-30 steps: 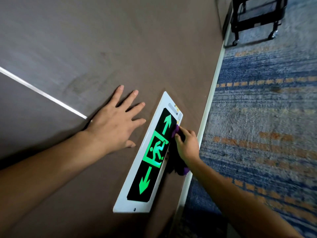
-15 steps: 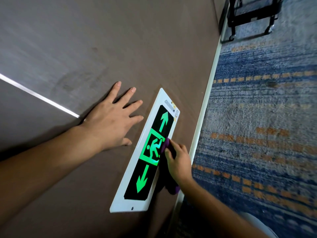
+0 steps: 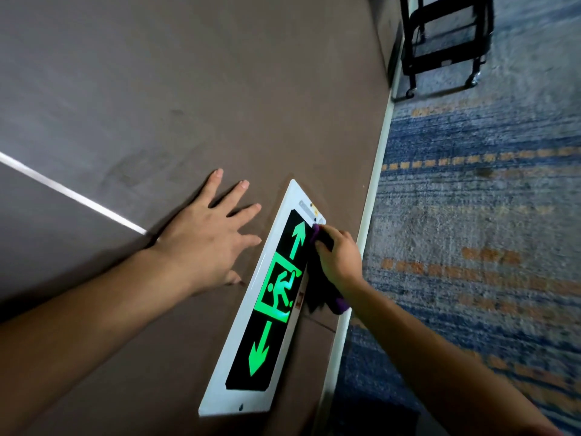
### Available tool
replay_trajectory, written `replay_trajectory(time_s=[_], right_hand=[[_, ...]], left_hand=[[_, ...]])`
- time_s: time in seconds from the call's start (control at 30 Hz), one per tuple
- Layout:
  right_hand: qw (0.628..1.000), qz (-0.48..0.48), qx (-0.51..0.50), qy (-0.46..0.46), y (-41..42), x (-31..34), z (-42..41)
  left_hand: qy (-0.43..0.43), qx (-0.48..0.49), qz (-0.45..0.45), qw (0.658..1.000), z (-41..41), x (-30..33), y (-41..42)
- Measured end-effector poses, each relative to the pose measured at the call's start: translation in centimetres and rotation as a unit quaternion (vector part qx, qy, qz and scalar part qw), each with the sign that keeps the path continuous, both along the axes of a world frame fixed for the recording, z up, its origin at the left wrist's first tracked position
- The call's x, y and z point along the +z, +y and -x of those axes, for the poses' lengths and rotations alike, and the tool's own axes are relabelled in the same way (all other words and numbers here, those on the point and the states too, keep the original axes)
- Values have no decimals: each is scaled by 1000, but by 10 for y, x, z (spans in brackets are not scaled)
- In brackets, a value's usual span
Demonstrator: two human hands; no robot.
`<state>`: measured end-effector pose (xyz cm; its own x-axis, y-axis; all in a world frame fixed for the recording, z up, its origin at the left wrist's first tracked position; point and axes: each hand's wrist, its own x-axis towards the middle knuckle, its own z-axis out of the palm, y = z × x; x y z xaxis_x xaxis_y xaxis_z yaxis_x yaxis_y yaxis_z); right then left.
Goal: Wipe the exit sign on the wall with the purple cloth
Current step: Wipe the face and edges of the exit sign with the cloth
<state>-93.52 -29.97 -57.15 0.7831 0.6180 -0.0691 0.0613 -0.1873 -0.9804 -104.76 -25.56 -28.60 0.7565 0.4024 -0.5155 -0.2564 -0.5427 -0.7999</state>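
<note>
I find the exit sign [image 3: 273,297] mounted low on the brown wall [image 3: 220,89], just above the pale skirting strip [image 3: 374,184] where the wall meets the blue carpet [image 3: 471,247]. The right hand [image 3: 339,259] has its fingers curled closed around the purple cloth [image 3: 341,305], pressing it against the sign's lower edge near the upper arrow; part of the cloth hangs loose below the palm. The left hand [image 3: 204,243] lies flat on the wall beside the sign, fingers spread, gripping nothing. I judge the cloth soft, light and limp, best kept bunched in the palm. The sign looks rigid, smooth and probably slippery, so moderate pressure suffices. Room between the sign and the skirting is narrow; along the sign's length the path is open. A black trolley [image 3: 446,42] stands well apart.
</note>
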Motion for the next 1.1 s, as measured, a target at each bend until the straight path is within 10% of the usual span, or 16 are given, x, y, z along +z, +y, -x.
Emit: replay_trajectory(time_s=[0.63,1.1], right_hand=[[964,-58,-85,244,26,12,-20],[984,-124,-119,-41,32,75,5]], left_hand=[[25,-4,15,1000,-3,6,2],[65,20,6,998,-17,9,-3]])
